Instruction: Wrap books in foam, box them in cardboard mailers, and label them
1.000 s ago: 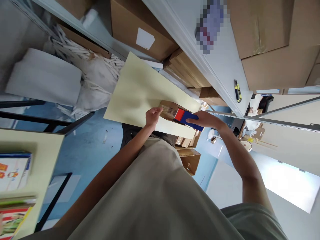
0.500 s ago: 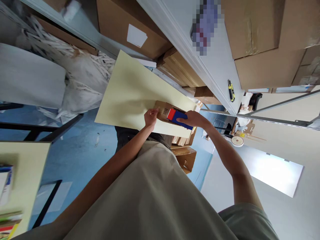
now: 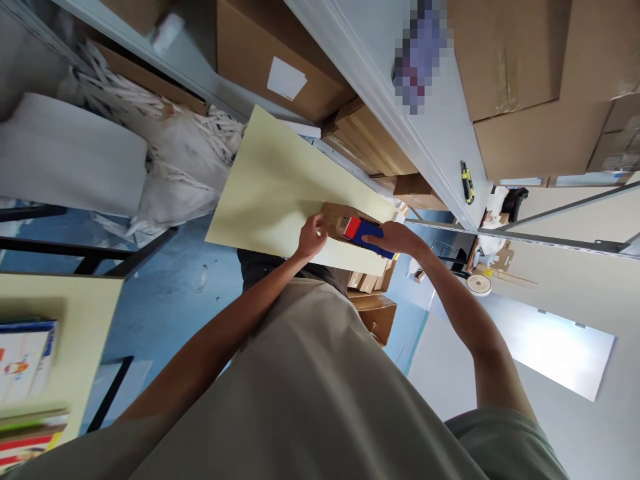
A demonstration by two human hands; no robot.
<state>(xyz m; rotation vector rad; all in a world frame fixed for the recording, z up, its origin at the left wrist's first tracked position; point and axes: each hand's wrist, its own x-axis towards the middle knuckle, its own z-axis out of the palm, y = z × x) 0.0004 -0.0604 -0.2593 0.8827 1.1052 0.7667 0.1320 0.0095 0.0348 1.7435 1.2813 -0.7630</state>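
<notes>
A small brown cardboard box [image 3: 336, 218] with a printed label lies on a pale yellow tabletop [image 3: 280, 187]. My left hand [image 3: 311, 238] grips the box's near end at the table edge. My right hand [image 3: 395, 238] holds a blue and red tape dispenser [image 3: 364, 233] pressed on top of the box. Both forearms reach out over my grey-green shirt.
Metal shelving [image 3: 440, 147] with large cardboard boxes [image 3: 280, 60] runs beside the table; a yellow-black utility knife [image 3: 467, 183] lies on a shelf. Flattened cartons [image 3: 370, 143], a bag of white paper strips [image 3: 165, 140], a second table with books [image 3: 30, 360], a tape roll [image 3: 479, 285].
The view swayed left and back. My hands stay on the box; the left hand has shifted slightly along its near end, the dispenser still rests on top.
</notes>
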